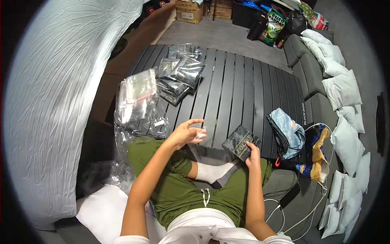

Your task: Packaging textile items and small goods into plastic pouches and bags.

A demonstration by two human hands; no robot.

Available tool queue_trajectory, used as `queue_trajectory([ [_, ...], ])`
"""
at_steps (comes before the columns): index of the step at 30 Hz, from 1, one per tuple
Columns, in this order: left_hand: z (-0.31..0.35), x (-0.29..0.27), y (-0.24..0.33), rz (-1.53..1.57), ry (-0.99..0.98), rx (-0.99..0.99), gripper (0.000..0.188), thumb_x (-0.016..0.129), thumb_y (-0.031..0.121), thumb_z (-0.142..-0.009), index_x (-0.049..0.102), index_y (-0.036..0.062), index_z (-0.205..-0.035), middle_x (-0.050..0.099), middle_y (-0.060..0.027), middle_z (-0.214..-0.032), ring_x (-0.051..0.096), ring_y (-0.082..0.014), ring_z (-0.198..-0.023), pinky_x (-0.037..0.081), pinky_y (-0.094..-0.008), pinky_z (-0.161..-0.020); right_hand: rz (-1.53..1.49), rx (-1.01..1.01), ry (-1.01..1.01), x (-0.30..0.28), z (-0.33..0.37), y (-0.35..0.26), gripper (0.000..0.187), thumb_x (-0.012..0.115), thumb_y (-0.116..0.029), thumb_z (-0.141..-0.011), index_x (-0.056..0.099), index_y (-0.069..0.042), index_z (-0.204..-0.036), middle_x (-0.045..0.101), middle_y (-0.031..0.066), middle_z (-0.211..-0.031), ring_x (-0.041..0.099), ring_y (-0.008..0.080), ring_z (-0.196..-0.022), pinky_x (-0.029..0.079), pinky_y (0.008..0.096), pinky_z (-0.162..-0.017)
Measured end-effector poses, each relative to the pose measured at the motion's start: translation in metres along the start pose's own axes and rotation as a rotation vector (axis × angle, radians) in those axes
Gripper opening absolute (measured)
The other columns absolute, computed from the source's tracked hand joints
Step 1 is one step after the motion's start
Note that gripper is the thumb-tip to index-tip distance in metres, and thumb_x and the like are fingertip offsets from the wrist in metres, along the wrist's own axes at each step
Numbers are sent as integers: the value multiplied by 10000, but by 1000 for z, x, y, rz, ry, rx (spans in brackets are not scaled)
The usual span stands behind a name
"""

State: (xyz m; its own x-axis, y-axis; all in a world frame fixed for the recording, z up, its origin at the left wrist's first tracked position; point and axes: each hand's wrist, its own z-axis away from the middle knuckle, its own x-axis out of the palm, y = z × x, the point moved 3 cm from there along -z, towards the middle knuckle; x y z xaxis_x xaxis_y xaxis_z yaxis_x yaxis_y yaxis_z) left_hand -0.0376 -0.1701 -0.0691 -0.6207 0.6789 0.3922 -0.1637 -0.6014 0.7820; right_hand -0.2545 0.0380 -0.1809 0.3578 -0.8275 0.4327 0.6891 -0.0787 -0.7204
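Observation:
My right hand (pixel 252 155) grips the near right corner of a flat, dark camouflage rectangle (pixel 237 140) with lettering across it; it looks like folded fabric or a pouch. It is tilted over my right knee and the table's near edge. To its left, my left hand (pixel 189 133) hovers above the table edge, fingers spread. A small pale patch shows by those fingers, too small to make out. Beyond the left hand lie clear plastic bags (pixel 140 107), and farther back a heap of clear packets (pixel 187 72) with dark folded contents.
A black slatted table (pixel 231 85) stands before me. At its right lie a folded blue and dark cloth (pixel 287 134), a blue and yellow package (pixel 319 152) and white cables (pixel 317 207). White pillows (pixel 343 87) line the grey sofa; bags and boxes (pixel 189 12) stand far back.

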Motion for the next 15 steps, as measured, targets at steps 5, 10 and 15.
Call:
queue_trajectory([
  [5, -3, -17, 3, -248, -11, 51, 255, 562, 61, -813, 563, -21, -1055, 626, -88, -919, 619, -145, -845, 499, -217, -700, -70, 10, -20, -34, -5, -6, 218, 540, -92, -785, 556, 28, -967, 612, 115, -914, 615, 243, -786, 518, 393, -722],
  [10, -9, -16, 3, -332, 160, 251, 285, 586, -15, -749, 594, -33, -1033, 642, -104, -919, 622, -118, -771, 505, -231, -645, -133, 54, -7, -38, -1, -5, 191, 551, -98, -772, 570, 28, -914, 613, 109, -890, 612, 234, -768, 511, 372, -693],
  [15, 6, -2, 26, -977, 519, 829, 203, 621, 0, -740, 583, -8, -939, 599, -87, -894, 620, -160, -769, 519, -266, -657, -128, 82, -43, -36, -2, 1, 249, 547, -110, -767, 550, 15, -983, 605, 114, -948, 602, 259, -830, 500, 409, -770],
])
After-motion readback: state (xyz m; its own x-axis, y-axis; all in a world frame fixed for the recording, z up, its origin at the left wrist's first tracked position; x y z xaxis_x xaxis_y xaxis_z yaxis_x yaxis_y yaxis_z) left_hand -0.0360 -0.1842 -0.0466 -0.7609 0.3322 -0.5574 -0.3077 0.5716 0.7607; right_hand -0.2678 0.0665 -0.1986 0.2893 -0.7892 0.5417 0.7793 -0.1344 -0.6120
